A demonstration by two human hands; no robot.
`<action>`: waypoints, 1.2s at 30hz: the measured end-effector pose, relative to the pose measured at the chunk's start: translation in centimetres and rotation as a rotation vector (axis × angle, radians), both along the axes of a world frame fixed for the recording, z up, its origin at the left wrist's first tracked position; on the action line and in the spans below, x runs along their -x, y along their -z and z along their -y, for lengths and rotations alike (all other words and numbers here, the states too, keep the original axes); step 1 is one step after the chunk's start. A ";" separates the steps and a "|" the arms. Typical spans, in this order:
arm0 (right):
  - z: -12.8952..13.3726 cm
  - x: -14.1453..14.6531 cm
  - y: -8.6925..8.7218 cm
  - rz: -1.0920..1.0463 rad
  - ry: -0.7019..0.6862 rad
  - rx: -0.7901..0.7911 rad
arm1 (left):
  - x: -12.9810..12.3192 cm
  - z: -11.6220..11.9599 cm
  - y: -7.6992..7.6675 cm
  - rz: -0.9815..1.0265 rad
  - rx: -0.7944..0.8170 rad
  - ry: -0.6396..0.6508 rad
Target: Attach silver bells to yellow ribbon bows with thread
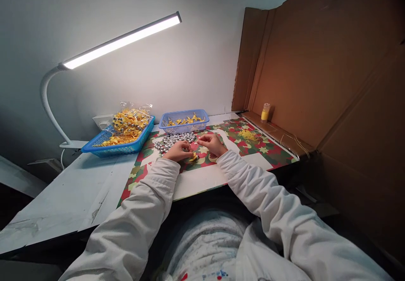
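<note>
My left hand (179, 150) is closed in a pinch, and a small yellow piece with a silvery part (194, 157) hangs just under its fingertips. To its right, my right hand (212, 144) is pinched too, its fingertips near the left hand's; anything between them is too small to make out. Behind both hands lies a pile of shiny silver beads (174, 141) on the camouflage-patterned mat (265, 149). Thin yellow strands (248, 135) rest on the mat at the right.
A blue basket (117, 149) heaped with yellow and silver pieces stands at the left; a smaller periwinkle basket (184, 128) with yellow pieces is behind the beads. A lamp (123, 40) arches above. Cardboard (316, 70) walls the right side, near a yellow-filled bottle (265, 113).
</note>
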State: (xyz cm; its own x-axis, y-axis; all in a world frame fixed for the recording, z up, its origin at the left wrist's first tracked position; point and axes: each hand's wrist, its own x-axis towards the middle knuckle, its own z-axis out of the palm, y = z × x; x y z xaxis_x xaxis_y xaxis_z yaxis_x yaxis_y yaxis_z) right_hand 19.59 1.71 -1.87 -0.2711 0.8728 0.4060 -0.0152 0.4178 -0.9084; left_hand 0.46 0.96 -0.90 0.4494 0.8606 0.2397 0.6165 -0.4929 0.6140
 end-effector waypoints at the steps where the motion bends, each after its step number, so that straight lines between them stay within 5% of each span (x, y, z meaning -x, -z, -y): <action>1: -0.1 0.0 0.1 -0.003 0.003 -0.001 | 0.0 0.0 0.0 0.006 0.009 -0.001; 19: -0.1 0.1 0.1 0.006 -0.002 0.004 | -0.1 0.1 0.1 0.111 -0.064 0.085; 30: 0.0 0.0 -0.2 -0.037 0.093 0.010 | 0.6 0.0 -0.3 -0.087 -0.153 0.087; 36: -0.1 0.0 -0.1 -0.035 0.083 -0.010 | 0.3 0.7 -1.2 0.037 -0.110 0.079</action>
